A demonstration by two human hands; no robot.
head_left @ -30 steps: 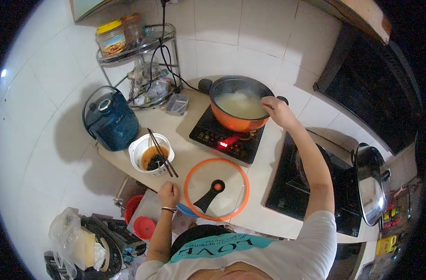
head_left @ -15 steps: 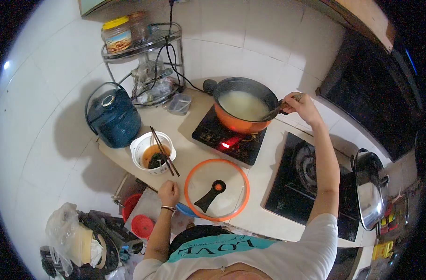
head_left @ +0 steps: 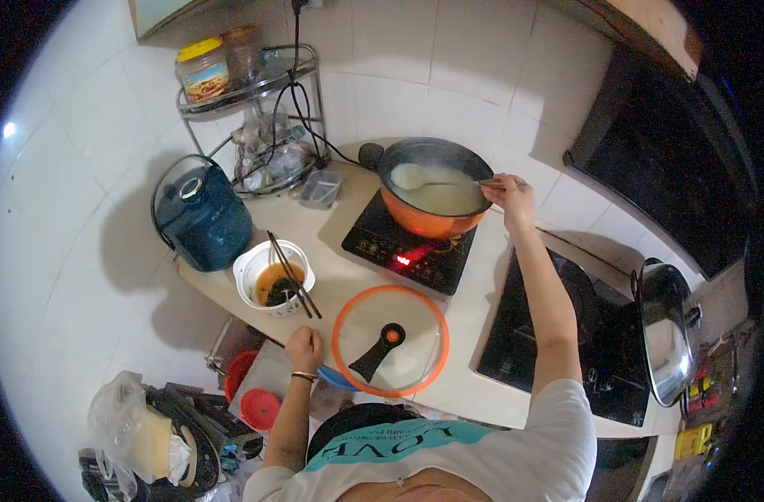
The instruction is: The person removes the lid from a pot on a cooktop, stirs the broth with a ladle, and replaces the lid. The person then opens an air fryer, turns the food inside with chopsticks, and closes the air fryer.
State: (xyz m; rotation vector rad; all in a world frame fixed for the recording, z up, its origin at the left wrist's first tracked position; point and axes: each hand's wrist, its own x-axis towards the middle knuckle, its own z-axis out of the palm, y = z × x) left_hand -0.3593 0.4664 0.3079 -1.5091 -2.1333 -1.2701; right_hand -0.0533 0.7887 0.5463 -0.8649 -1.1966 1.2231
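My right hand (head_left: 509, 197) grips the handle of a ladle (head_left: 411, 176) over the right rim of an orange pot (head_left: 428, 222). The ladle's bowl is at the left side of the pot, filled with the same pale, cloudy liquid (head_left: 449, 199) as the pot. Closed into a fist, my left hand (head_left: 304, 346) rests at the counter's front edge, with nothing visible in it. Just beyond it stands a white bowl (head_left: 241, 272) of brown liquid and dark greens, with chopsticks (head_left: 292, 276) across its rim. An orange-rimmed glass lid (head_left: 390, 341) lies to the right of that hand.
The pot sits on a lit induction cooker (head_left: 411, 258). A dark blue lidded container (head_left: 205, 219) and a metal corner rack (head_left: 315, 92) stand at the left. Toward the right are a second black cooktop (head_left: 516, 351) and a shiny steel pan (head_left: 671, 343). A power cord (head_left: 336, 146) hangs behind.
My right hand has moved left and slightly down, turning the ladle so its bowl has come up into view at the pot's left side. My left hand stays a fist at the counter edge.
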